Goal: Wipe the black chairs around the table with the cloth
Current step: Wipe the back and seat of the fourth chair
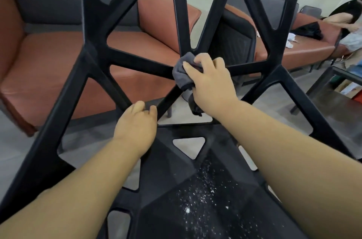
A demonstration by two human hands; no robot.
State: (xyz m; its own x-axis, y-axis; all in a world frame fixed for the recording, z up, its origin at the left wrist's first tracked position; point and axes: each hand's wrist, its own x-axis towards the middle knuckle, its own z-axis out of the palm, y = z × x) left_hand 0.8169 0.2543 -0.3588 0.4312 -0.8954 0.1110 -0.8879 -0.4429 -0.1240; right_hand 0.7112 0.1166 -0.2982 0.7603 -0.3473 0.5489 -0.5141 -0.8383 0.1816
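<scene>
Cloth [183,71] under right hand [210,84] on chair [137,62]

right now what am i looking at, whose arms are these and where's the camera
There is no machine here. One camera sits on a person's head and looks forward and down, so the two bare arms are that person's own. In front stands a black chair whose back is an open web of struts. The right hand grips a grey cloth and presses it where the struts meet. The left hand curls over a lower strut, likely to steady the chair. White specks lie on the seat, nearer the camera. Behind the chair is an orange-brown sofa.
</scene>
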